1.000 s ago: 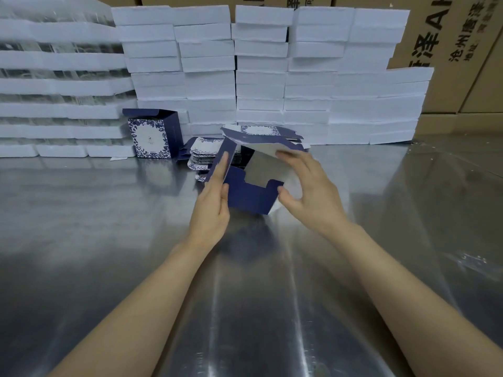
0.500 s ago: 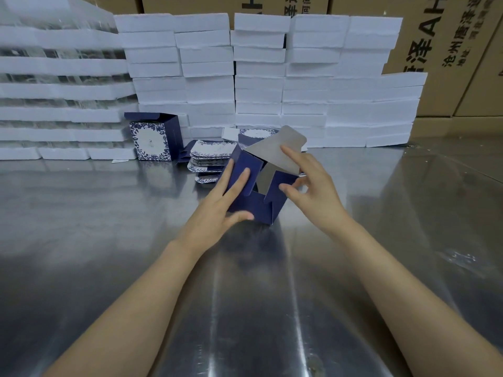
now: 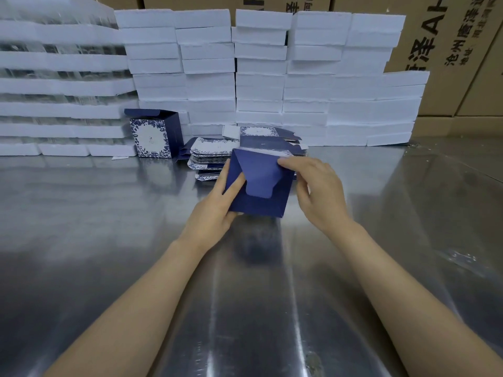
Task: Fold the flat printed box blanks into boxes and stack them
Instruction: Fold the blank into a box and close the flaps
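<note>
Head view. A broad stretch of bare metal table (image 3: 114,240) is seen to the left, right and near side of the work, so open room lies on every side but the far one. The far edge is closed off by a wall of stacked white foam slabs (image 3: 261,77), with brown cartons (image 3: 449,36) standing behind it. Just before that wall, a pile of flat printed blanks (image 3: 215,153) is spread on the table, and a finished box (image 3: 155,134) stands upright to its left, its top flap raised.

The dark blue box being folded (image 3: 258,183) is held above the table, just in front of the blanks, with its bottom end turned toward the camera and a tongue-shaped flap laid across that end. The left hand (image 3: 215,210) is wrapped around the box's left side, the index finger pressed flat on the face beside the flap. The right hand (image 3: 318,189) is set at the upper right corner, where the edge is pinched between thumb and fingertips. Both forearms are stretched forward from the lower frame, converging on the box.

The tabletop is reflective, and pale streaks of light run along it.
</note>
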`<state>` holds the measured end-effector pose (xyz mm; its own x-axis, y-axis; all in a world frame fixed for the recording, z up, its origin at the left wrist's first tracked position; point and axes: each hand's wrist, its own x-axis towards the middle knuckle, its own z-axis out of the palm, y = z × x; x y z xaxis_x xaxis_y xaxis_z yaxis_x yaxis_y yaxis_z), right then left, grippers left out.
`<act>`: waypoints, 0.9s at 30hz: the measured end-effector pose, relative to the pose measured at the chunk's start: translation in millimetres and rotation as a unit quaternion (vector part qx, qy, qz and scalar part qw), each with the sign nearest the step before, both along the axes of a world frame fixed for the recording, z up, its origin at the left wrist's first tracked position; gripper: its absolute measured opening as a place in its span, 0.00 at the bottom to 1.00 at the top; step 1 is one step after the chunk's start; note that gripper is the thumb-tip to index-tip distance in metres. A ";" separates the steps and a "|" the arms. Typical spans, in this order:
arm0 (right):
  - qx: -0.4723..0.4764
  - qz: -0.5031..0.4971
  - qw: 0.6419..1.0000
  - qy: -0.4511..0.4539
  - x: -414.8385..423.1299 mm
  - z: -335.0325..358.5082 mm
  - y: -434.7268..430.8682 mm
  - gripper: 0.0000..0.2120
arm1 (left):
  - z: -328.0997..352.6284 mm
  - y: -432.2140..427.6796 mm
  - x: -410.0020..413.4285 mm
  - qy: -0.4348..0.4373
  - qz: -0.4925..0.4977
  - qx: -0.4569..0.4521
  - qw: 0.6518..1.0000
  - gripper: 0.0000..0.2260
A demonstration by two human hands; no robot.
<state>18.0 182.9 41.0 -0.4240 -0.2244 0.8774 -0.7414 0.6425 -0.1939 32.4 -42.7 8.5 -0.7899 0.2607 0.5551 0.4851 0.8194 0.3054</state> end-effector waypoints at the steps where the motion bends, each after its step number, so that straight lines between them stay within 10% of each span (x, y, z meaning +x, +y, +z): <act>1: 0.018 -0.009 1.000 0.013 -0.5 -1.3 -0.9 0.19 | -0.2 0.9 0.5 0.004 -0.012 0.010 1.000 0.38; 5: -0.002 -0.013 1.000 0.003 -1.0 -4.4 -6.3 0.07 | 1.4 6.1 3.3 0.054 -0.032 0.007 0.998 0.37; 11: -0.038 -0.061 0.994 -0.077 -1.7 -7.3 -6.1 0.29 | -0.3 10.6 3.9 0.044 -0.048 0.067 0.996 0.45; 27: 0.004 -0.164 0.987 0.004 -2.1 -4.4 -10.2 0.31 | -0.8 15.4 10.0 0.092 -0.093 0.065 0.989 0.40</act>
<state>15.9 172.6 36.6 -0.4670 -0.0832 0.8803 -0.4958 0.8490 -0.1827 42.4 -27.3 7.6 -0.6179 0.3086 0.7232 0.6807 0.6703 0.2955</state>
